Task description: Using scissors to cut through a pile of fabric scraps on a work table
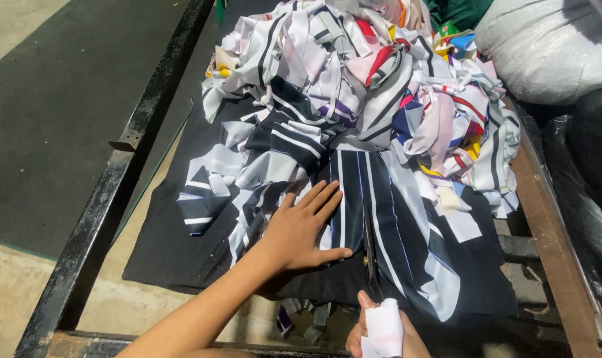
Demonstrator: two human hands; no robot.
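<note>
My left hand (301,229) lies flat, fingers spread, on a dark navy cloth with white stripes (394,225), pressing it down on a black sheet (175,245). My right hand (384,331), partly wrapped in white cloth, grips the handles of a pair of dark scissors (368,248) at the bottom edge. The blades point away from me along the striped cloth, just right of my left thumb.
A big heap of fabric scraps (374,79), mostly white, grey, navy and pink, fills the far end of the work surface. A black metal frame rail (125,166) runs along the left, a wooden rail (546,225) on the right. A white sack (546,46) sits at top right.
</note>
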